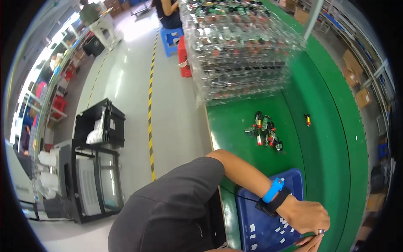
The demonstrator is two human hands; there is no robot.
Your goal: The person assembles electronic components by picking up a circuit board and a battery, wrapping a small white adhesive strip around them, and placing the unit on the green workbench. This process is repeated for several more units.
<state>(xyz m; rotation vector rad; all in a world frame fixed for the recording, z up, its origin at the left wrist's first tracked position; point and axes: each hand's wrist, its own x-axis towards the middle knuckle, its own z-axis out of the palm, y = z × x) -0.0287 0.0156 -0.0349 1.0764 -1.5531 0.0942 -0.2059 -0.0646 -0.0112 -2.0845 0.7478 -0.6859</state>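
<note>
My left hand (305, 216) is at the lower right with its fingers curled inward, wearing a blue band and a black strap with a cable at the wrist. Right below it, at the picture's edge, are the fingers of my right hand (310, 243), their tips meeting those of the left. A small silvery spot (321, 231) shows where the fingers meet; whether it is a ring or a held part I cannot tell. Under my left wrist lies a blue plastic tray (247, 210) with several small white pieces (281, 229) in it.
A pile of small motors with green circuit boards (263, 129) lies on the green bench (226, 117). One motor (308, 120) lies apart, to the right. Behind stand stacked clear plastic trays (243, 63). Left are a black crate (100, 124), a blue stool (171, 40) and two people.
</note>
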